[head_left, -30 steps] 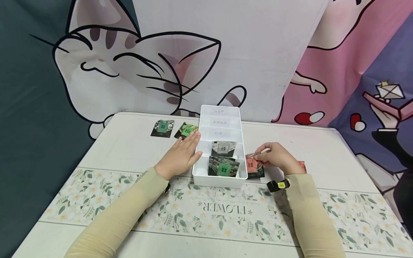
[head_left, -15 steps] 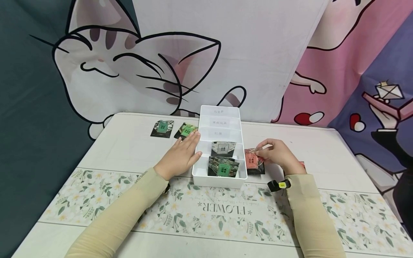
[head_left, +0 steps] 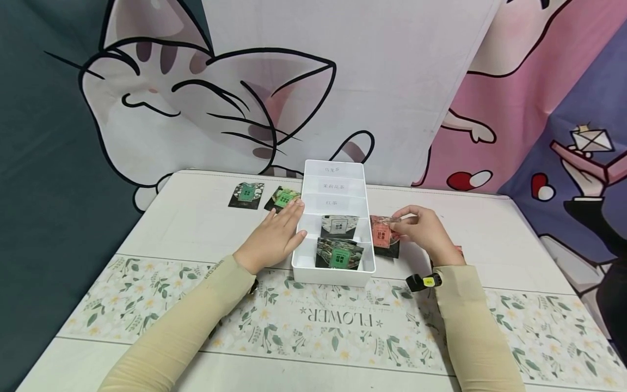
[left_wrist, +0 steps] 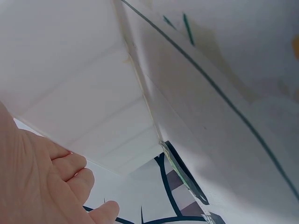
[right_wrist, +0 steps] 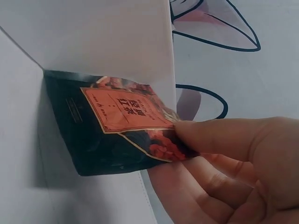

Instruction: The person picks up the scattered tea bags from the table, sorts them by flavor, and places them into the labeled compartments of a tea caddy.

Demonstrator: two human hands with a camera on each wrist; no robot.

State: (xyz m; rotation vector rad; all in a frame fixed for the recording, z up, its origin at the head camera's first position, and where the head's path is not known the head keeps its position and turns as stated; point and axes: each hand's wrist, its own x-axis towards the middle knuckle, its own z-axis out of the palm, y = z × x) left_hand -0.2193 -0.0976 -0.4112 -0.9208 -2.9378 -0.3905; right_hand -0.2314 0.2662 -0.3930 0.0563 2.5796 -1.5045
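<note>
The bench (head_left: 206,228) has a flowery mat and a white box (head_left: 334,275) in the middle. The box is split into little rooms with labels. Two rooms near the person are already filled: one has a green tea packet (head_left: 339,253) and the one behind it has a grey packet (head_left: 339,225). The far rooms look bare.

The left hand (head_left: 274,237) rests flat against the left side of the box, fingers straight, holding nothing. The right hand (head_left: 421,231) pinches a red packet (head_left: 383,235) by its corner and holds it up just beside the right wall of the box.

Two more green packets (head_left: 246,195) lie on the bench to the left, outside the box. So I think the sorting is about partway done.
</note>
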